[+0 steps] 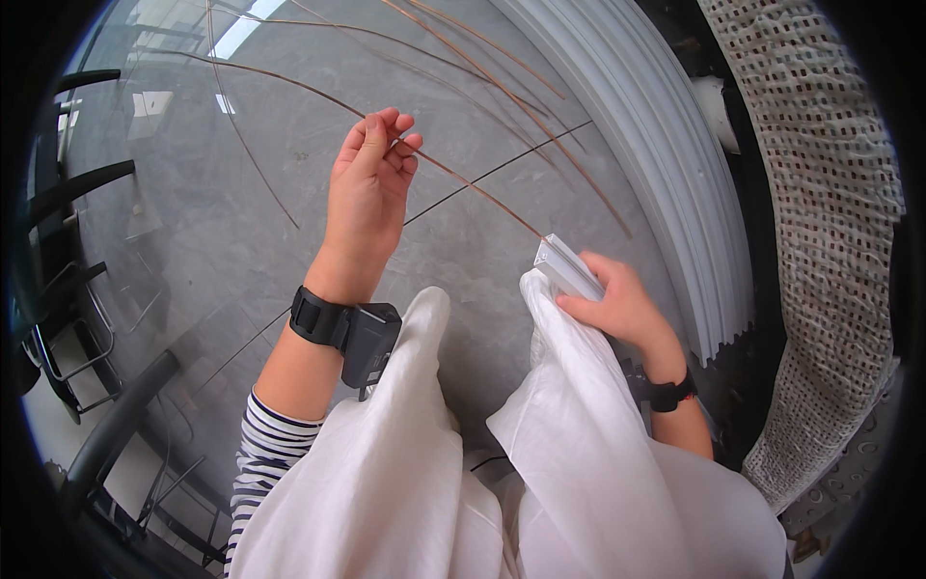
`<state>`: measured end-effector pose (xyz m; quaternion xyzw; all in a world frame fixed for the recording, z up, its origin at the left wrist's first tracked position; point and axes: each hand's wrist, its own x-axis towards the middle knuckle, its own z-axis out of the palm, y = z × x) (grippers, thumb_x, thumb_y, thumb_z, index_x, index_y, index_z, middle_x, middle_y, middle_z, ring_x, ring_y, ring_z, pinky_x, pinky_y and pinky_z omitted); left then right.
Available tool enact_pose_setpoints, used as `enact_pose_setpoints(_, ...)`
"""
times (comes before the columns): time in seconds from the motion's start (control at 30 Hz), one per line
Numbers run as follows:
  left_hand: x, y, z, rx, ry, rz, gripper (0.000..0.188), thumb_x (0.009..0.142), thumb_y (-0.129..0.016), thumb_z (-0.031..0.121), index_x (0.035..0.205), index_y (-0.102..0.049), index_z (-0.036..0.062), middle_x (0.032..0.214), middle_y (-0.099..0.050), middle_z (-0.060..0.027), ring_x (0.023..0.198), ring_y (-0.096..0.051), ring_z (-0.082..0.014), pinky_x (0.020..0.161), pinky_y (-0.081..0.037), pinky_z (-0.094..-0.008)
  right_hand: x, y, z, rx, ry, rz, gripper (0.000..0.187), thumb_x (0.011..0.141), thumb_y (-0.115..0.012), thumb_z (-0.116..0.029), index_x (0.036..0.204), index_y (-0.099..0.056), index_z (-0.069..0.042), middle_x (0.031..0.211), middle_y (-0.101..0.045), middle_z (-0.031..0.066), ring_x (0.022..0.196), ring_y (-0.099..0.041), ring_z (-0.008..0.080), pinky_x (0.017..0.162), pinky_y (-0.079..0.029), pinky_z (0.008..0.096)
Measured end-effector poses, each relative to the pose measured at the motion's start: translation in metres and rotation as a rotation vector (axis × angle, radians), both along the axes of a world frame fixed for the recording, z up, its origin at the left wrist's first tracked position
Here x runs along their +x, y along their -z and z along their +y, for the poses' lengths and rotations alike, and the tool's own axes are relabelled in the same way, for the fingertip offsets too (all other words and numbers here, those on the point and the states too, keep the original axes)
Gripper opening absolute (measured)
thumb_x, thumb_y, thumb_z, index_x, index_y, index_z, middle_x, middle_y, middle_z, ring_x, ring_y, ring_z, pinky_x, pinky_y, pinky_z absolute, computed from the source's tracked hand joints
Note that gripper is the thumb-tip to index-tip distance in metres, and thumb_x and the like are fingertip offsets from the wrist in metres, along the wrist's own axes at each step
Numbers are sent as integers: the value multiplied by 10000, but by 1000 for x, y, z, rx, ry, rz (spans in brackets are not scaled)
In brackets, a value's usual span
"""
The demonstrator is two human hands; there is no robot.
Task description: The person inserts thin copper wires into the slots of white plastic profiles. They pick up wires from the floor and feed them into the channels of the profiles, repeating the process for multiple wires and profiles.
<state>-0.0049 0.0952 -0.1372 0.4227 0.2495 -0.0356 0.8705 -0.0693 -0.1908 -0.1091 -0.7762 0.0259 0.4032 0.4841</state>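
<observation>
My left hand [371, 174] is raised over the floor, its thumb and fingers pinching a long, thin brown rod [473, 187]. From there the rod runs up and left in a curve, and its other end slopes down to the right. That end meets the open end of a white channel-shaped profile [571, 273], though I cannot tell how far inside it reaches. My right hand [617, 301] is wrapped round the profile just above my right knee, and the rest of the profile is hidden behind the hand and leg.
Several more thin brown rods [516, 96] spread across the grey tiled floor [280, 125]. A stack of long white profiles [666, 164] lies at the right, beside a perforated beige fabric [810, 145]. Black-framed chairs [106, 425] stand along the left. White cloth [376, 482] covers my legs.
</observation>
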Motion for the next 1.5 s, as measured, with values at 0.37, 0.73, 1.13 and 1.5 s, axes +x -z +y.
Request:
enact_pose_setpoints(0.37, -1, -1, -12, 26, -58, 59, 241, 997, -546, 244, 1112, -556, 33, 907, -593, -3, 852, -567, -98, 786, -463, -237, -8, 5, 4, -3, -30, -52, 373, 753, -758, -261, 985, -639, 6, 836, -663, 133, 771, -614, 180, 720, -489, 326)
enact_pose_setpoints(0.73, -26, 3, -38, 71, 44, 33, 304, 980, -577, 288, 1097, -593, 8, 965, -652, -58, 915, -613, -153, 855, -472, -284, -1, -4, 8, 14, -1, -34, 355, 763, -752, -251, 981, -643, 8, 835, -666, 103, 770, -611, 165, 720, -490, 320)
enact_pose_setpoints(1.13, -80, -1, -88, 23, 262, 121, 249, 975, -579, 259, 1054, -662, 37, 1356, -546, -163, 1132, -594, -218, 997, -418, -347, 3, -10, 20, 10, -52, -19, 349, 756, -754, -245, 949, -629, 18, 796, -652, 123, 736, -617, 181, 689, -487, 330)
enact_pose_setpoints(1.5, -11, -7, -20, 192, 57, 71, 249, 961, -607, 208, 1118, -596, 15, 997, -615, -33, 887, -569, -122, 836, -449, -258, -1, -7, 17, 41, 42, -13, 370, 763, -756, -243, 1016, -648, 4, 876, -688, 108, 808, -636, 165, 755, -499, 316)
